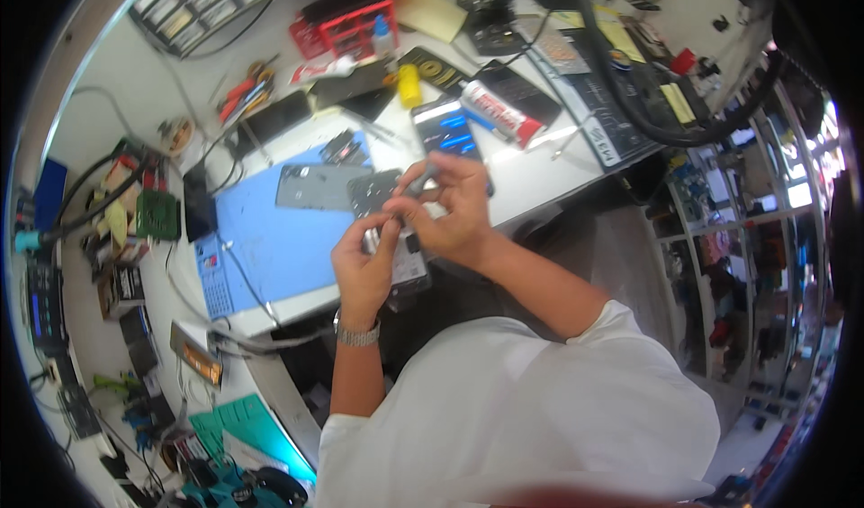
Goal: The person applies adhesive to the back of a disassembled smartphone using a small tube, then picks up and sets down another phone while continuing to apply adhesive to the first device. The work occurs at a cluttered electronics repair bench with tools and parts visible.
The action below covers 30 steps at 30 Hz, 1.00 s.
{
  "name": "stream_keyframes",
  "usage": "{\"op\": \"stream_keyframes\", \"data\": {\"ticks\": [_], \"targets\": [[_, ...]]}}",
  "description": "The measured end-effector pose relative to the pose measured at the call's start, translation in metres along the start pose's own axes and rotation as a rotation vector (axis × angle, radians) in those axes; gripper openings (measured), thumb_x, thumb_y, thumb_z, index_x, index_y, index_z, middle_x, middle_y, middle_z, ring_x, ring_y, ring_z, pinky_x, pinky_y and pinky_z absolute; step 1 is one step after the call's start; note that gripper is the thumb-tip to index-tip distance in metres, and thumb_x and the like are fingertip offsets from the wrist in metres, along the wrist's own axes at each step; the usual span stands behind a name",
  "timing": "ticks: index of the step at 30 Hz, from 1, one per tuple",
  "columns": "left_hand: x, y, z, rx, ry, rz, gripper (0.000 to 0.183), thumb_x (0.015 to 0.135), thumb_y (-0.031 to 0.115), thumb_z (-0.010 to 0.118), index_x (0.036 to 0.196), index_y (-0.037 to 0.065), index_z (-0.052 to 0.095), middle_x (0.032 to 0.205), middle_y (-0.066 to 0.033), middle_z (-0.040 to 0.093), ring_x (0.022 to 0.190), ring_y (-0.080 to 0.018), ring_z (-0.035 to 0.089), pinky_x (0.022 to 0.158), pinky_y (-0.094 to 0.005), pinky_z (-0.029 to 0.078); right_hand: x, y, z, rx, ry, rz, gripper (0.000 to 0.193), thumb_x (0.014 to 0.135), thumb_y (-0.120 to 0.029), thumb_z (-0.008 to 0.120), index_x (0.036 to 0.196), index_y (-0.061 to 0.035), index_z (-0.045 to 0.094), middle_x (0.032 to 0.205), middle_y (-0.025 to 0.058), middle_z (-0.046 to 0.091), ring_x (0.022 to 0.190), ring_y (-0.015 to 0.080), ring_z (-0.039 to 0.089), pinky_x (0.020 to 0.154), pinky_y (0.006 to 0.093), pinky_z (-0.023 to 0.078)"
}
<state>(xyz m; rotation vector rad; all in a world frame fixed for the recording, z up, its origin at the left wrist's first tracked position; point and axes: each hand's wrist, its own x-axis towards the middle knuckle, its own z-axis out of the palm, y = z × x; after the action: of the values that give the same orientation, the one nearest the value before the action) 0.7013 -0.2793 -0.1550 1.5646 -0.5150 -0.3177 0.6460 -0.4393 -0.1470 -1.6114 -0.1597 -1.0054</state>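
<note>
Over the front of the bench, my left hand (pixel 364 265) pinches thumb and forefinger together, its fingertips nearly meeting those of my right hand (pixel 454 211). Whatever is between the left fingertips is too small to make out. My right hand is curled closed, and a small grey piece (pixel 421 182) shows among its fingers; its kind is unclear. Just beyond the fingers lies a dark grey phone part (pixel 367 191), partly hidden by them. A grey phone back panel (pixel 313 187) rests beside it on the blue work mat (pixel 270 247). A phone with a lit screen (pixel 445 128) lies past my right hand.
A white and red tube (pixel 500 112) and a yellow bottle (pixel 409 86) lie behind the phones. Farther back stands a red drawer box (pixel 358 33). Pliers (pixel 243 96) are at the back left. A thick black cable (pixel 621 112) arches over the right side.
</note>
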Motion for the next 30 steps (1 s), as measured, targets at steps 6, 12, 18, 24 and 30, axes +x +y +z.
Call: {"op": "stream_keyframes", "data": {"ticks": [6,12,18,24,30], "targets": [[0.002,0.002,0.003,0.062,0.006,0.058,0.021,0.101,0.013,0.079,0.107,-0.006,0.074,0.103,-0.0069,0.074,0.096,-0.012,0.063,0.087,-0.03,0.053,-0.003,-0.003,-0.001,0.007,-0.003,0.069,0.066,0.094,0.011,0.074,0.145,-0.0064,0.035,0.122,0.0162,0.061,0.107,0.0228,0.071,0.081,0.0351,0.066],[0.0,-0.001,0.008,-0.108,-0.01,0.01,0.019,0.102,0.009,0.076,0.106,-0.008,0.071,0.102,-0.0103,0.073,0.097,-0.0149,0.066,0.092,-0.0307,0.053,-0.005,-0.01,-0.007,0.022,-0.077,0.059,0.067,0.099,0.01,0.066,0.152,-0.0077,0.029,0.125,0.0167,0.06,0.113,0.0237,0.069,0.09,0.037,0.062],[-0.001,-0.003,0.006,-0.221,-0.024,-0.063,0.017,0.105,0.007,0.071,0.111,-0.009,0.071,0.105,-0.0125,0.073,0.1,-0.0143,0.068,0.091,-0.0284,0.056,-0.007,-0.009,-0.008,0.026,-0.073,0.053,0.065,0.1,0.008,0.067,0.151,-0.0067,0.03,0.125,0.0178,0.06,0.114,0.0248,0.069,0.09,0.0374,0.062],[0.0,0.0,0.013,-0.27,0.05,-0.029,0.02,0.106,0.008,0.07,0.114,-0.01,0.072,0.103,-0.0121,0.074,0.096,-0.0153,0.069,0.089,-0.0296,0.057,-0.008,-0.012,-0.009,-0.016,-0.064,0.096,0.062,0.102,0.004,0.068,0.15,-0.0052,0.031,0.124,0.0182,0.061,0.113,0.0249,0.069,0.091,0.039,0.062],[-0.004,0.019,0.009,-0.105,-0.035,-0.106,0.027,0.104,0.013,0.072,0.122,-0.007,0.074,0.115,-0.0116,0.076,0.1,-0.0174,0.068,0.092,-0.0318,0.054,-0.004,-0.012,-0.015,0.01,-0.003,0.091,0.062,0.101,0.003,0.069,0.149,-0.0057,0.032,0.123,0.0171,0.062,0.113,0.0241,0.069,0.092,0.0389,0.062]]}}
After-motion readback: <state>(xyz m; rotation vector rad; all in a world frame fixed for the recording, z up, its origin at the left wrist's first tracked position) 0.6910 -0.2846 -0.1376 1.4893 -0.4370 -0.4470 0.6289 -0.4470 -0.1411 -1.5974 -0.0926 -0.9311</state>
